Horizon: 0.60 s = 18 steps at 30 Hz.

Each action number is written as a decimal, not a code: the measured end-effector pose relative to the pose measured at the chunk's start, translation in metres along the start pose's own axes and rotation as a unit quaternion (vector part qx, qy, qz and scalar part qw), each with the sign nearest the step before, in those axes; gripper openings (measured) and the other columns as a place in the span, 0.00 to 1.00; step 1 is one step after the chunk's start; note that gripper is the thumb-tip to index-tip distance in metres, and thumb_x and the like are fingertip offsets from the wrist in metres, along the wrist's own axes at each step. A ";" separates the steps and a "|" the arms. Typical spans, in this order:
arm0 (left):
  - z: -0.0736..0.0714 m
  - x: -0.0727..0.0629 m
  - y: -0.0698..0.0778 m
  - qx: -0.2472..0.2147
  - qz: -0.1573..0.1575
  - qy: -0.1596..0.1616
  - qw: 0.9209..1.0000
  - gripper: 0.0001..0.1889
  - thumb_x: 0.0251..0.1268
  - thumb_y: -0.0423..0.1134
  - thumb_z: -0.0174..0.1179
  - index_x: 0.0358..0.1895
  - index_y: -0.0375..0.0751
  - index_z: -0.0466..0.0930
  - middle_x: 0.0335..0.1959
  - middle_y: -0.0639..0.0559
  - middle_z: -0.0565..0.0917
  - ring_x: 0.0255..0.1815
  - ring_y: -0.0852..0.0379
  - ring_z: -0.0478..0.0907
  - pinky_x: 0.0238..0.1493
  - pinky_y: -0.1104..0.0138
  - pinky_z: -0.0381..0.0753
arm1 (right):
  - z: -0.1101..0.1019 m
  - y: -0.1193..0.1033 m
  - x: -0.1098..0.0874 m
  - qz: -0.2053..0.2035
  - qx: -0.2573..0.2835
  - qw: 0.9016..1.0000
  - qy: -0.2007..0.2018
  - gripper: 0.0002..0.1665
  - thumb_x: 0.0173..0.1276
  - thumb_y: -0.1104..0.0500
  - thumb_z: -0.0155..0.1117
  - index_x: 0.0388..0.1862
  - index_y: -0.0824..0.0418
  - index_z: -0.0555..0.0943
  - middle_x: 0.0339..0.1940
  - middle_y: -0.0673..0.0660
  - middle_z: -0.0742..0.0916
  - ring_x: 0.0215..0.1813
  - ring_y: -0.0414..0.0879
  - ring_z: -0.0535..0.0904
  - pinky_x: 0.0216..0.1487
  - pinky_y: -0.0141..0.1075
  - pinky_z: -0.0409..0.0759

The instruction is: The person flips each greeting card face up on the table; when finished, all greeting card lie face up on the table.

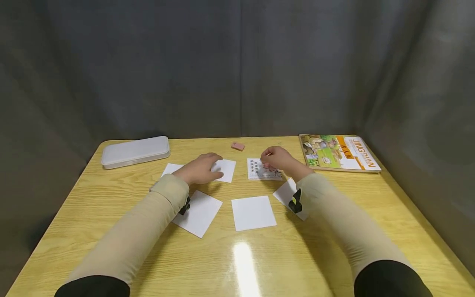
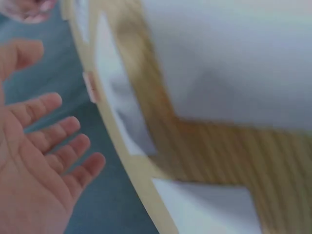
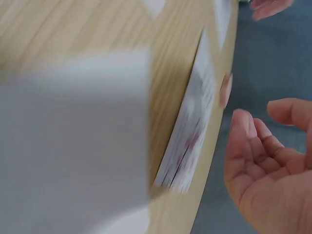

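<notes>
My left hand [image 1: 200,168] hovers over the back-left white cards with its fingers spread and nothing in it. In the left wrist view its palm [image 2: 34,161] faces the camera, fingers apart from the paper. One white card [image 1: 227,170] lies just past its fingertips; another white card [image 1: 171,168] is partly covered by the hand. My right hand [image 1: 279,159] is above a card [image 1: 256,170] printed with dark characters and reddish blossoms. Its fingers are loosely bent, and the right wrist view shows a gap between thumb and fingertips [image 3: 241,122], with nothing held.
Nearer lie a tilted white card [image 1: 202,214], a middle white card [image 1: 254,213] and a right white card [image 1: 287,194], partly under the right sleeve. A pink eraser [image 1: 238,146] sits at the back, between a white case [image 1: 135,152] and a picture book [image 1: 339,152].
</notes>
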State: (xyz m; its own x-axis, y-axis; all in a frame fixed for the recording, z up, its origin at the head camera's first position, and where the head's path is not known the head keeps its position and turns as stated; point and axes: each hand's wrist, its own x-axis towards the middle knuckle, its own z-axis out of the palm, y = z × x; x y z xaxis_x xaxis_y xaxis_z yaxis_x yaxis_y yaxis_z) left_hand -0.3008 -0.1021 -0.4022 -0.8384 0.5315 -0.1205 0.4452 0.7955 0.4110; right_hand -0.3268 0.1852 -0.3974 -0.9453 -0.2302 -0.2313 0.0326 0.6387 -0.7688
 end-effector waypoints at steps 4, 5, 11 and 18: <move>0.007 0.002 -0.005 0.022 0.016 -0.034 0.999 0.35 0.75 0.49 0.58 0.78 0.35 0.62 0.81 0.34 0.57 0.82 0.38 0.51 0.79 0.48 0.53 | 0.017 -0.011 0.008 0.014 0.082 0.996 -0.042 0.22 0.82 0.59 0.54 0.66 0.72 0.74 0.54 0.64 0.83 0.48 0.49 0.81 0.53 0.40 0.81; 0.009 0.003 -0.006 0.026 0.019 -0.045 0.998 0.35 0.75 0.49 0.58 0.79 0.36 0.62 0.81 0.35 0.56 0.82 0.38 0.50 0.79 0.48 0.53 | 0.022 -0.014 0.009 0.015 0.094 0.994 -0.052 0.22 0.82 0.60 0.53 0.67 0.73 0.74 0.56 0.65 0.83 0.50 0.49 0.82 0.54 0.39 0.81; 0.019 0.002 -0.010 0.041 0.002 -0.099 0.994 0.37 0.74 0.53 0.56 0.80 0.40 0.63 0.83 0.37 0.54 0.83 0.38 0.46 0.79 0.44 0.51 | 0.050 -0.028 0.013 0.023 0.140 0.986 -0.089 0.22 0.83 0.62 0.51 0.68 0.75 0.71 0.52 0.64 0.83 0.46 0.46 0.80 0.45 0.33 0.81; 0.018 0.000 0.001 0.079 -0.022 -0.093 0.992 0.35 0.76 0.56 0.53 0.80 0.43 0.64 0.81 0.37 0.57 0.80 0.34 0.52 0.76 0.41 0.57 | 0.066 -0.039 0.019 0.056 0.195 0.976 -0.083 0.26 0.82 0.62 0.53 0.73 0.73 0.67 0.44 0.57 0.79 0.41 0.44 0.76 0.46 0.33 0.81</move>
State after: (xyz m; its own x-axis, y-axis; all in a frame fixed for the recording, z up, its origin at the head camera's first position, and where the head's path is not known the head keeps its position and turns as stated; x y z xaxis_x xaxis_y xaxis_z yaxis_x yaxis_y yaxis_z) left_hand -0.2952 -0.0964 -0.4182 -0.7922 0.5284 -0.3052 0.4661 0.8468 0.2564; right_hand -0.3245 0.1074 -0.4111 -0.8637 -0.3113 -0.3963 0.2855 0.3457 -0.8939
